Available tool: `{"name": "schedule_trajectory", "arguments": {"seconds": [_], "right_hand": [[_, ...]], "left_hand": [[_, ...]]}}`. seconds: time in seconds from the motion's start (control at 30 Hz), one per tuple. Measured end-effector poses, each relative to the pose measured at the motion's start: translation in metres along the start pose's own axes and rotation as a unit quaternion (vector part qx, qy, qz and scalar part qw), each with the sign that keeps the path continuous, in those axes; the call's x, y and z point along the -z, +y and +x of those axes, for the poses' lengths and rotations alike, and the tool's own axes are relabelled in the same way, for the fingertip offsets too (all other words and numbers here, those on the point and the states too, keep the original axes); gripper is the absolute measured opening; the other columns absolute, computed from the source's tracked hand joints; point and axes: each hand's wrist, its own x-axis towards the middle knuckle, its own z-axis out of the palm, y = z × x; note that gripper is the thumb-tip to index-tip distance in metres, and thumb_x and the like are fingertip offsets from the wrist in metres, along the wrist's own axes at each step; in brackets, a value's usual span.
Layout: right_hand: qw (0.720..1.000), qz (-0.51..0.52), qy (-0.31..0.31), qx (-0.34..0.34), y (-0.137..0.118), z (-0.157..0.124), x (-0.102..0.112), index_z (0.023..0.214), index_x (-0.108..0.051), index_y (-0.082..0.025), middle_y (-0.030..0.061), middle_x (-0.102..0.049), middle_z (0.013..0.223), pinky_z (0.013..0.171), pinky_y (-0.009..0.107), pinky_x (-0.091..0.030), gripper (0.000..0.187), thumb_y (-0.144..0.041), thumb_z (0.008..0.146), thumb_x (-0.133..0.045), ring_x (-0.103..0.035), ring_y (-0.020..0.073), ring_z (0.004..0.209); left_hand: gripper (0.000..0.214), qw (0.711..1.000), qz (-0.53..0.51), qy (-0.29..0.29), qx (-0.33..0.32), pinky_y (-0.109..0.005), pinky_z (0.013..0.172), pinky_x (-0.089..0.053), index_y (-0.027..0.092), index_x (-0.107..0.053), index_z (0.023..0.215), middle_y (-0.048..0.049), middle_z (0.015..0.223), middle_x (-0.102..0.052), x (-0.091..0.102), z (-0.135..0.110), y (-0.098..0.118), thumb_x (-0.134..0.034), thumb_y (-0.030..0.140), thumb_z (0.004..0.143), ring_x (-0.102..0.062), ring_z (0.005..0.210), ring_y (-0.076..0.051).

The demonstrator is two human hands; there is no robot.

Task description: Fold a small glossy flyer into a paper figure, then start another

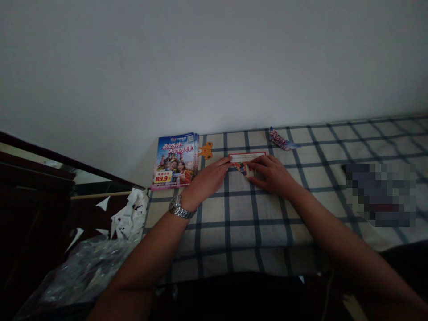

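Observation:
A small printed paper (248,157) with a red top edge lies on the checked cloth, a colourful corner of it folded over. My left hand (216,174) has its fingers together on the paper's left edge, gripping it there. From the other side, my right hand (272,174) pinches the colourful folded part (241,168) between thumb and fingers. Part of the paper is hidden under the right fingers. A metal watch (180,207) is on my left wrist. Left of my hands sits a stack of printed flyers (175,160), with an orange bear-shaped figure (205,150) beside it.
The checked cloth (214,218) covers the surface up to a pale wall (214,67). A crumpled printed scrap (282,140) lies near the wall. A blurred dark object (377,194) is at right. White paper scraps (130,218) and clear plastic (90,263) lie beyond the left edge.

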Motion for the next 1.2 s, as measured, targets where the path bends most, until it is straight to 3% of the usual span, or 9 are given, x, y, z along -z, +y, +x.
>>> {"name": "schedule_trajectory", "arguments": {"seconds": [0.4, 0.67, 0.93, 1.2], "right_hand": [[1.0, -0.012, -0.001, 0.001, 0.002, -0.001, -0.002, 0.14, -0.066, -0.027, 0.0115, -0.067, 0.127, 0.101, 0.055, -0.052, 0.047, -0.041, 0.096, -0.068, -0.06, 0.0347, 0.116], [1.0, -0.003, -0.001, -0.001, 0.002, -0.001, -0.002, 0.139, -0.067, -0.026, 0.0123, -0.067, 0.128, 0.103, 0.055, -0.052, 0.046, -0.041, 0.095, -0.069, -0.059, 0.035, 0.118], [1.0, -0.003, 0.002, 0.005, 0.001, -0.001, 0.0, 0.139, -0.067, -0.025, 0.0129, -0.067, 0.129, 0.102, 0.056, -0.052, 0.046, -0.042, 0.096, -0.068, -0.06, 0.0351, 0.117], [1.0, 0.004, 0.001, 0.009, 0.003, -0.003, -0.001, 0.14, -0.066, -0.024, 0.0132, -0.065, 0.131, 0.105, 0.056, -0.051, 0.047, -0.039, 0.096, -0.068, -0.059, 0.0348, 0.121]], "left_hand": [[0.039, 1.0, 0.009, -0.002, 0.006, -0.041, 0.123, -0.048, 0.01, -0.059, 0.136, -0.0158, 0.155, -0.052, 0.0, 0.001, 0.0, -0.038, 0.007, 0.104, -0.056, 0.141, -0.023], [0.037, 1.0, 0.012, 0.024, 0.011, -0.041, 0.12, -0.051, 0.012, -0.06, 0.136, -0.0136, 0.152, -0.055, -0.003, 0.001, 0.001, -0.037, 0.013, 0.108, -0.061, 0.134, -0.022], [0.035, 0.997, 0.049, 0.055, 0.018, -0.048, 0.118, -0.049, 0.014, -0.06, 0.138, -0.0128, 0.147, -0.058, 0.0, 0.001, 0.005, -0.043, 0.021, 0.108, -0.058, 0.134, -0.026], [0.036, 0.994, 0.011, -0.003, -0.108, -0.05, 0.126, -0.04, 0.024, -0.058, 0.144, -0.0087, 0.153, -0.054, -0.002, 0.002, 0.015, -0.046, 0.027, 0.11, -0.05, 0.144, -0.024]]}}
